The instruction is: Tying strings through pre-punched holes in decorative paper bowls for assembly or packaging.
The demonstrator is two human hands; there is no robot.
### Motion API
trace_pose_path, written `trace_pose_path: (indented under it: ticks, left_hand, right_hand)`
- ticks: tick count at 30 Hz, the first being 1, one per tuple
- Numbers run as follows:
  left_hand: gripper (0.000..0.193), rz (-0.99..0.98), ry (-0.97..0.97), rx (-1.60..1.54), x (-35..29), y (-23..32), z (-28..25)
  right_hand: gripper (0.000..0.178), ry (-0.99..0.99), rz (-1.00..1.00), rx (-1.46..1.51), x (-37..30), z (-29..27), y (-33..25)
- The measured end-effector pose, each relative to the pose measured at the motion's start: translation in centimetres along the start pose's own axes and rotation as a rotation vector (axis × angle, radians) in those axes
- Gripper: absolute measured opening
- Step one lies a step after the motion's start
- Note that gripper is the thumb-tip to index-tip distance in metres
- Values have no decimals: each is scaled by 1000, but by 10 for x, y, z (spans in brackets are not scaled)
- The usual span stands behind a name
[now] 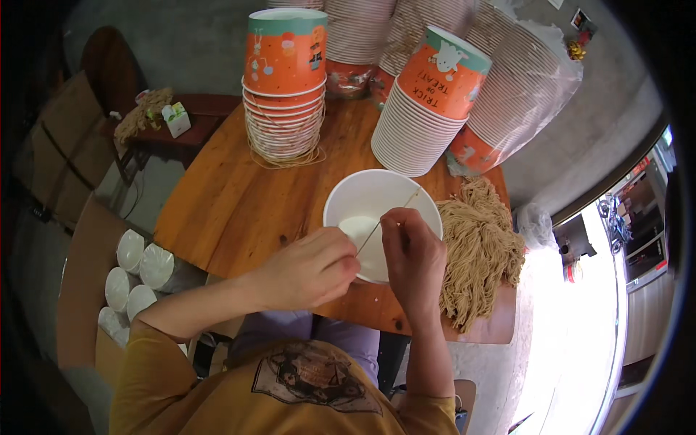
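String [388,216], pinched taut between left hand [312,267] and right hand [413,254] over the white paper bucket [362,192] near the table's [217,203] front edge, could be let slip, the knot judged undone.

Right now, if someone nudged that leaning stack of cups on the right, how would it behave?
The leaning stack already tilts against the wrapped stacks behind it, so a push would probably slide or topple it. It looks like thin paper cups, so likely light for its size. Nested so deep, it would probably move as one stiff column, though the top cups might slip off.
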State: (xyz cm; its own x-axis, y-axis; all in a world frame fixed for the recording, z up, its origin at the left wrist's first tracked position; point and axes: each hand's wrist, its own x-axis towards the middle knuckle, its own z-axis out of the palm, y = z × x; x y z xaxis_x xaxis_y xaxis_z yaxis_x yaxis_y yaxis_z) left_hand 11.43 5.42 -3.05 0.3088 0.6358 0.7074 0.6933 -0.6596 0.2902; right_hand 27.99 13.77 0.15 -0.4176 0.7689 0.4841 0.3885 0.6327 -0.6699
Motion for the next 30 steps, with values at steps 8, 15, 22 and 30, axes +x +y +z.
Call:
trace_pose_path:
  ticks: [8,15,22,30]
  left_hand:
    - [23,270,-176,206,4,-27,-36]
    - [24,117,-128,116,1,-50,-105]
    - [20,-182,770,267,-12,-18,-192]
    - [14,-309,703,82,-54,-8,-163]
  right_hand:
    - [15,-114,-208,-137,-1,-33,1]
    - [17,-401,-269,-119,9,-22,-16]
    - [17,-466,104,810,120,78,-48]
    - [20,-176,203,1314,252,154,-55]
